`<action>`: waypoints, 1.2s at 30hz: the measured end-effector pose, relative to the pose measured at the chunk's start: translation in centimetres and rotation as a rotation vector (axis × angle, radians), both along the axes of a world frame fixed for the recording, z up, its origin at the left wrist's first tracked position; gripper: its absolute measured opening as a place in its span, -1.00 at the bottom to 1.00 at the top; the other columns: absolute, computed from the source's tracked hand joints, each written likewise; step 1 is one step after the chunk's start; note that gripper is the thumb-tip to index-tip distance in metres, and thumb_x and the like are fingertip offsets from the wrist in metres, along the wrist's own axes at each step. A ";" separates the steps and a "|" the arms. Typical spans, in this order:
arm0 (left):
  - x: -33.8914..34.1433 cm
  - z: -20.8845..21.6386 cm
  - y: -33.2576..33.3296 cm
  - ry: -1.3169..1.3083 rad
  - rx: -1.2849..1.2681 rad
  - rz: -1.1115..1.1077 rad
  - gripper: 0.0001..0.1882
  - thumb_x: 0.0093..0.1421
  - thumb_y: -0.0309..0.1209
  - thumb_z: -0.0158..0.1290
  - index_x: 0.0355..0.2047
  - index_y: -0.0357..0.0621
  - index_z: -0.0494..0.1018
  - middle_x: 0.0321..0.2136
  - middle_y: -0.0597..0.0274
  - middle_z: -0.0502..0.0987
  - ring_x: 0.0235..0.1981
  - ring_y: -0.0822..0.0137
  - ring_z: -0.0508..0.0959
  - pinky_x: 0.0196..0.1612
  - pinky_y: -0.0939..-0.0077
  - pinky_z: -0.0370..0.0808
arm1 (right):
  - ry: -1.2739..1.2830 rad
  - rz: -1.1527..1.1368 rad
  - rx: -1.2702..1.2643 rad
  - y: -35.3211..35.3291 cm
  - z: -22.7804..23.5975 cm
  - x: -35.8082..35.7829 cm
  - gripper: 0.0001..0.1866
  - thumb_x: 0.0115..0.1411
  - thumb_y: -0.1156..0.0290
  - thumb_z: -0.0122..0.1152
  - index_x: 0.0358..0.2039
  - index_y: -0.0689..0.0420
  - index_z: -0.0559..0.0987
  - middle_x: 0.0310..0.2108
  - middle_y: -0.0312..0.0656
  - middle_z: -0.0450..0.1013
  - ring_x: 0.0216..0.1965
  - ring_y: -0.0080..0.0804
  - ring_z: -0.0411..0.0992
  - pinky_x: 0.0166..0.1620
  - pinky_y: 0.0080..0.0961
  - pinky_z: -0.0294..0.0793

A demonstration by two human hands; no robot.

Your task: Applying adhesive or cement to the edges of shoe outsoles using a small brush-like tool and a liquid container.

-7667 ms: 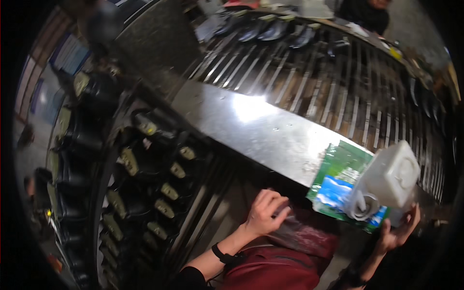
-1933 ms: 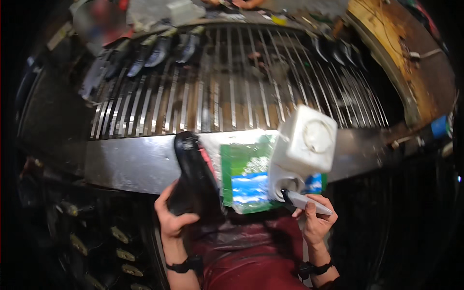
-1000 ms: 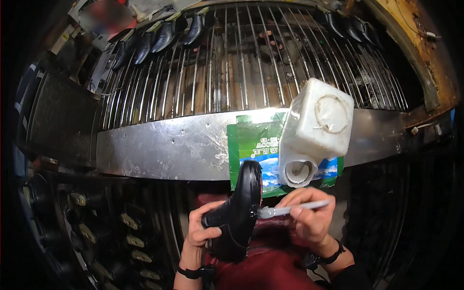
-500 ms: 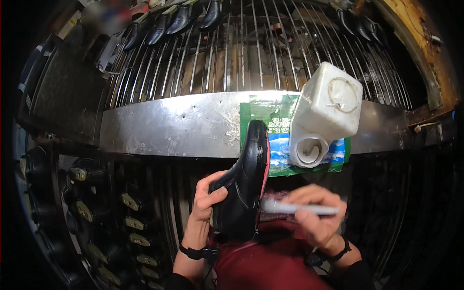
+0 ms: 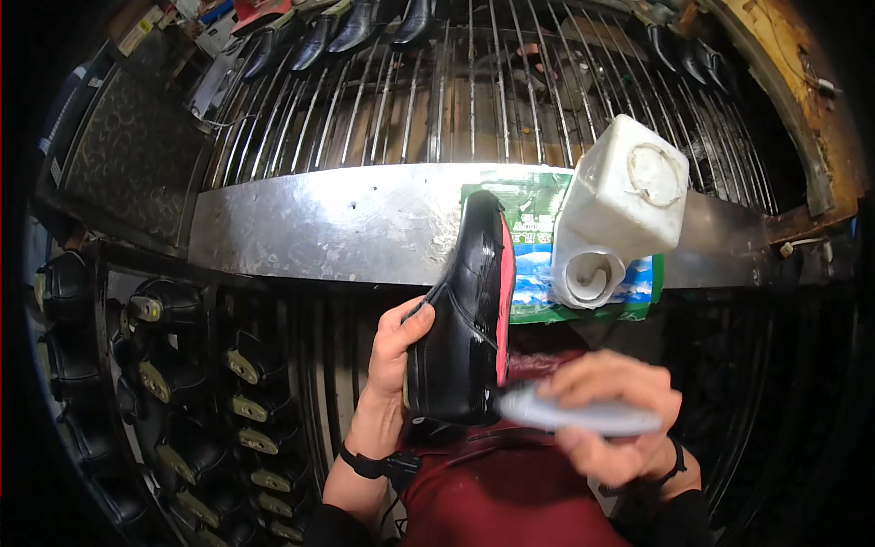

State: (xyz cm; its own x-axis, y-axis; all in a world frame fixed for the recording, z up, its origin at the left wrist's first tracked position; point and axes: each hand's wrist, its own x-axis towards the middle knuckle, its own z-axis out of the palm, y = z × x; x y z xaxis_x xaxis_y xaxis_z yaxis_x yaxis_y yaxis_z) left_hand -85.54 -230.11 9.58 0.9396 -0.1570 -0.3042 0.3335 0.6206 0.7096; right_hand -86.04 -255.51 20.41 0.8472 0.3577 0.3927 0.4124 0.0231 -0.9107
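My left hand (image 5: 401,351) grips a black leather boot (image 5: 453,319) around its back, thumb on the upper. The boot is tilted, its toe pointing away over the metal ledge. A pink-red strip (image 5: 506,292) runs along its sole edge, facing right. In my right hand (image 5: 615,415) is a pale grey brush (image 5: 579,415), smeared by motion, with its tip beside the boot's heel end. Whether the tip touches the boot I cannot tell. Right of the toe, a white plastic jug (image 5: 629,191) lies with its cut round mouth toward me.
A green and blue printed sheet (image 5: 629,314) lies under the jug on the metal ledge (image 5: 319,228). Metal bars (image 5: 428,109) stretch beyond it, with several black boots (image 5: 355,27) at the far end. More boots (image 5: 169,301) stand in racks at left.
The boot has shifted slightly away and turned, showing more of the pink-red strip. My right hand and the brush have moved a little nearer and right, toward the heel end.
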 end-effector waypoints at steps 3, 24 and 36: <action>0.5 1.0 -0.9 0.017 -0.081 0.000 -0.56 0.44 -0.26 0.03 0.02 -0.52 0.47 -0.20 -0.05 0.68 -0.30 0.28 0.73 -0.20 0.47 0.70 | -0.006 0.034 -0.049 0.4 0.4 1.2 -0.76 -0.13 0.60 0.42 -0.40 0.39 0.59 -0.38 0.11 0.61 -0.42 -0.21 0.63 -0.34 -0.44 0.62; 0.3 2.1 -5.7 0.020 -0.265 0.234 -0.54 0.53 -0.25 -0.19 0.23 -0.31 0.42 0.08 -0.06 0.60 0.03 0.09 0.66 0.15 0.13 0.61 | -0.157 0.099 0.028 -2.3 0.9 7.1 -0.72 -0.34 0.56 0.12 -0.48 0.34 0.55 -0.37 0.12 0.63 -0.36 -0.20 0.61 -0.20 -0.36 0.61; -0.6 4.0 -0.8 -0.123 -0.024 0.021 -0.37 0.24 -0.22 0.20 0.14 -0.54 0.43 -0.10 -0.04 0.65 -0.17 0.29 0.69 -0.07 0.46 0.64 | 0.568 -0.110 0.613 -0.2 -6.3 5.0 -0.73 0.09 0.38 0.38 -0.39 0.39 0.60 -0.42 0.13 0.60 -0.53 -0.24 0.57 -0.45 -0.40 0.59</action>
State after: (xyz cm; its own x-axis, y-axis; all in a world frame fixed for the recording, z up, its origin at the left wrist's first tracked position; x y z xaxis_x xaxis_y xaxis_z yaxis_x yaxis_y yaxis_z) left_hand -86.15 -230.92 13.53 0.9727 -0.1430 -0.1829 0.2318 0.6438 0.7292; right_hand -81.00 -255.70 14.06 0.9922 0.1242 -0.0059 -0.0759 0.5678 -0.8197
